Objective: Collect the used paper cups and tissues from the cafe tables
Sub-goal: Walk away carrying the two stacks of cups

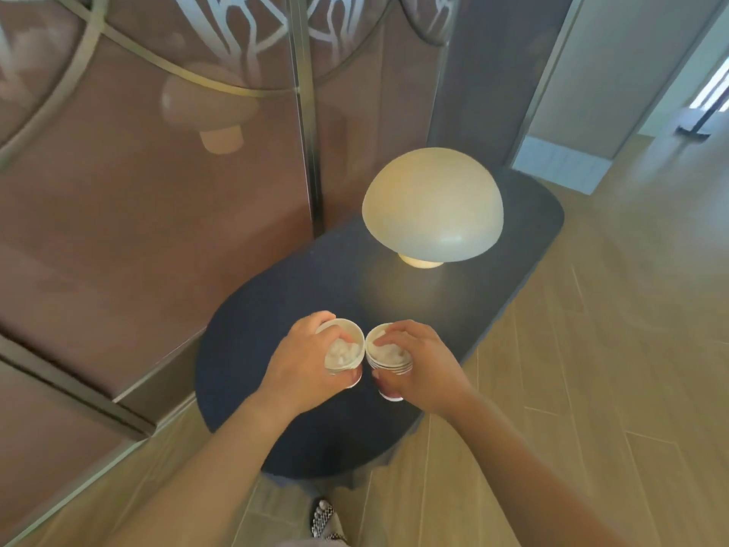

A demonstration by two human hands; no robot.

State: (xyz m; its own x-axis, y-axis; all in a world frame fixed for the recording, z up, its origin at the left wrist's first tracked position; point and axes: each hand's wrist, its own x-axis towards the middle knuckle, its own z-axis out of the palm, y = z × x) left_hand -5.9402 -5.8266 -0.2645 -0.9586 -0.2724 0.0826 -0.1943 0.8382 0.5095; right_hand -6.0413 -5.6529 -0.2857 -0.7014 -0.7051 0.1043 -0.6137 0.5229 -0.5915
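Two white paper cups are held side by side over the dark oval table (276,309). My left hand (303,365) grips the left cup (345,351), which has crumpled white tissue inside. My right hand (418,365) grips the right cup stack (388,355); several nested rims show at its edge, and white tissue fills the top one. The two cups nearly touch at their rims. Fingers cover most of each cup's wall.
A cream mushroom-shaped lamp (432,205) stands on the table's far half. A brown glass partition (157,230) with a metal frame runs along the left. Wooden plank floor (591,349) lies to the right. My shoe (325,519) shows below the table's near edge.
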